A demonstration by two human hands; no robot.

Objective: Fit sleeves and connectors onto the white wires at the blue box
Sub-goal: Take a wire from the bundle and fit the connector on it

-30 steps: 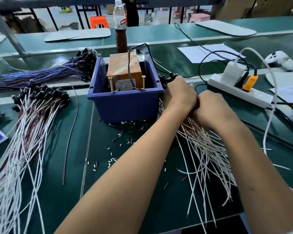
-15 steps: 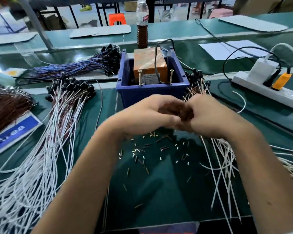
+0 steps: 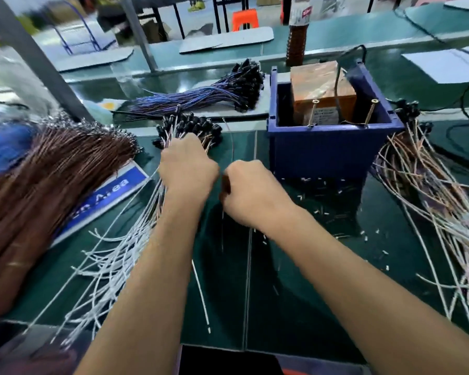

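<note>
1. Both hands have swung across from in front of the blue box [image 3: 333,150] to the left pile, and the view has swung with them, so the box now sits up and to the right.
2. Left hand [image 3: 186,165] is curled down onto the white wires [image 3: 125,255] right where their black connectors [image 3: 192,125] bunch together; it looks to be grasping that end, though the fingers are hidden behind the knuckles.
3. Right hand [image 3: 251,193] is clenched just beside it, something dark showing at the thumb side. What it holds, I cannot tell.
4. Risk, as I judge it: the strands lie fanned and crossed, so pulling one could drag its neighbours off the green mat [image 3: 228,293].
5. Loose sleeves [image 3: 320,211] lie scattered below the box, well within a forearm's sweep; a careless pass could scatter them.
6. Motion blur is heavy here, so a hurried grab may pick two wires.
</note>
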